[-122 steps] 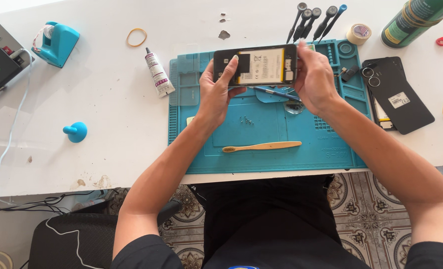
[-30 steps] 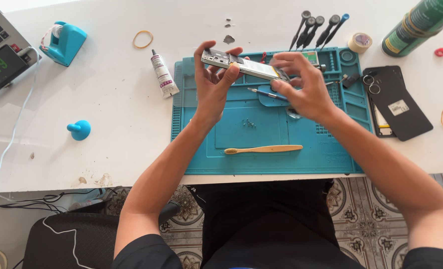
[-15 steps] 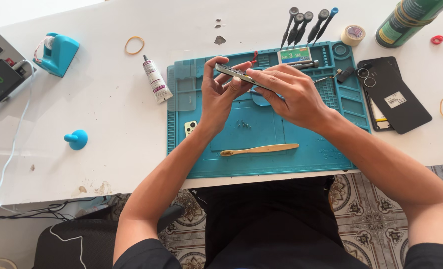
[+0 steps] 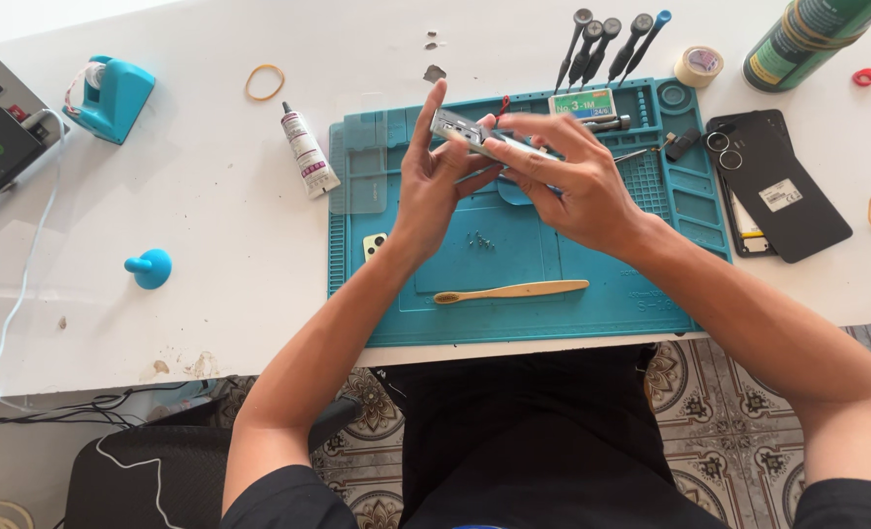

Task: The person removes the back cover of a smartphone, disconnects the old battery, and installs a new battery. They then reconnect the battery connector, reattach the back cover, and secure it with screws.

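- Head view: left hand (image 4: 433,191) and right hand (image 4: 570,181) both grip an opened phone (image 4: 474,135), held edge-on above the far half of the teal mat (image 4: 514,304).
- Left fingers pinch its left end; right fingers wrap over the right end.
- On the mat: loose screws (image 4: 476,239) under the hands, bamboo toothbrush (image 4: 510,291) near the front edge.
- Glue tube (image 4: 308,152) just left of the mat; black back cover (image 4: 778,186) at the worktop's right edge; screwdrivers (image 4: 607,44) at the far edge.

A mat (image 4: 651,304) lies on the tabletop (image 4: 210,255). A brush (image 4: 510,291) lies on the mat near its front edge, screws (image 4: 477,239) behind it. Screwdrivers (image 4: 607,44) lie behind the mat, a glue tube (image 4: 308,152) to its left.
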The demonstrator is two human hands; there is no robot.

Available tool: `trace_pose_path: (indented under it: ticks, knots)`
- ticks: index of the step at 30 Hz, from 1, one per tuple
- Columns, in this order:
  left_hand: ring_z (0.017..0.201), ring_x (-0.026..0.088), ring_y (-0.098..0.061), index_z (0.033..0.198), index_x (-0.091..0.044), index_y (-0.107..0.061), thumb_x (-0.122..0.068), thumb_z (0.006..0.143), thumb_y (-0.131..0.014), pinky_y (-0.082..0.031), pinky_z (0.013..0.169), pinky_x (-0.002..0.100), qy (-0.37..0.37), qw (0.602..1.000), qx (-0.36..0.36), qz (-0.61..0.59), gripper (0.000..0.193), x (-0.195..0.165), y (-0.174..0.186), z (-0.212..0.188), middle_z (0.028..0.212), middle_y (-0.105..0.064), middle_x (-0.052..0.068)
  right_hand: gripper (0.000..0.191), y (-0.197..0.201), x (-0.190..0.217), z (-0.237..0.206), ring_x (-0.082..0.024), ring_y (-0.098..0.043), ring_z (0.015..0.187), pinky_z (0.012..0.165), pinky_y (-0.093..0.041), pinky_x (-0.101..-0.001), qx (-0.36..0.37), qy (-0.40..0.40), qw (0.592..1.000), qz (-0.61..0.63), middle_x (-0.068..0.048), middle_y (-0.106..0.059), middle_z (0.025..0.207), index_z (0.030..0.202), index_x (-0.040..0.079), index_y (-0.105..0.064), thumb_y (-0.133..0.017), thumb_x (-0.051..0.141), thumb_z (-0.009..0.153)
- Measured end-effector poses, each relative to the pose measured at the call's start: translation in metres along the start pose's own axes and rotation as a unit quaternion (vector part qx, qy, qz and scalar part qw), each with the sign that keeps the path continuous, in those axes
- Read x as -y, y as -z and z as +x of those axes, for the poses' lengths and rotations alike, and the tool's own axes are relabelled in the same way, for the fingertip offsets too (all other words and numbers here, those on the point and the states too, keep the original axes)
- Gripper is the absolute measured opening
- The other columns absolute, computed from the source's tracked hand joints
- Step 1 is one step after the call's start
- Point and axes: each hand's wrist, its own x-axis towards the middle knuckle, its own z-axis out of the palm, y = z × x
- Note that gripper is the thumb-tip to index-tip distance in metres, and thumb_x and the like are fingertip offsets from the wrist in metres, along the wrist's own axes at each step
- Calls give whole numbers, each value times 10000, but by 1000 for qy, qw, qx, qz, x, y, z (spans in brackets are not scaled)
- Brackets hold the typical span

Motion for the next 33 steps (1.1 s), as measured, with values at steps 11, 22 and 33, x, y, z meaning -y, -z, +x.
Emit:
trace_pose_path:
  ticks: [11, 22, 33]
  knots:
    - [1080, 210, -728, 1536, 11, -436, -275, 1168, -365, -670, 891, 369, 38, 993, -4, -108, 471, -5, 1, 7, 1319, -651, 193, 466, 6, -9, 6, -352, -492, 1263, 1036, -389, -500, -15, -74, 993, -92, -206, -555, 1379, 1280, -30, -684, -731, 319, 974]
    - [972, 166, -717, 1242, -31, -653, -368, 1157, -507, -646, 838, 355, -35, 997, -45, -53, 377, 2, 7, 4, 1045, -699, 114, 208, 0, -23, -4, -83, -557, 672, 598, -434, -250, -37, -212, 970, 113, -37, -656, 779, 992, 5, -685, -731, 198, 1052]
    - [832, 44, -656, 902, -143, -572, -372, 1057, -664, -605, 747, 259, -49, 993, -35, -99, 292, 10, 15, 4, 879, -646, -24, 171, -2, -5, -5, -59, -556, 646, 574, -419, -237, -67, -188, 974, 105, -24, -668, 765, 962, 10, -703, -752, 162, 1025]
